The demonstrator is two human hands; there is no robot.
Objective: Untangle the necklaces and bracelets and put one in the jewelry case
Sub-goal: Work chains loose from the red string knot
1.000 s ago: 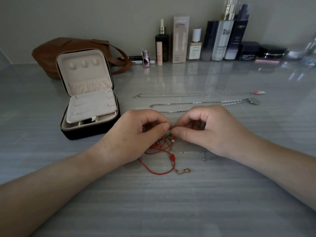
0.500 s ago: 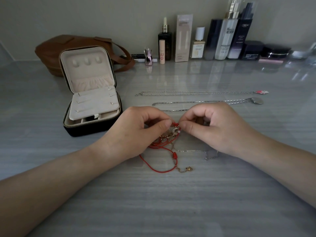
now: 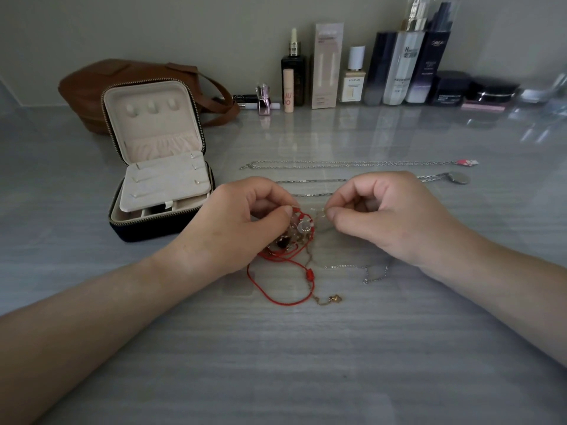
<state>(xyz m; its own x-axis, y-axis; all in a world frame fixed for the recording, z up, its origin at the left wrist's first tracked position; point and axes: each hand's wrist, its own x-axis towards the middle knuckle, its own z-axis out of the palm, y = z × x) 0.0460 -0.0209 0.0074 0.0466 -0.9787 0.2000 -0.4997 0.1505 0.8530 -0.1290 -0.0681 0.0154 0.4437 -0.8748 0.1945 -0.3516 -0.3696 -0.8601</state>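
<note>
My left hand (image 3: pixel 245 222) pinches the top of the tangle of red cord, beads and thin chains (image 3: pixel 287 256) on the grey table (image 3: pixel 276 363); my right hand (image 3: pixel 383 216), just beside, pinches a faint strand of it. The open black, cream-lined jewelry case (image 3: pixel 159 179) stands to their left.

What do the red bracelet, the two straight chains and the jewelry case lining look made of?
Red bracelet: thin matte cord, probably woven thread, since it loops limply.
Upper chain and lower chain: silvery metal with glinting links; the alloy is unclear.
Jewelry case lining: beige velvety fabric, matte, gathered into a pocket in the lid.
</note>
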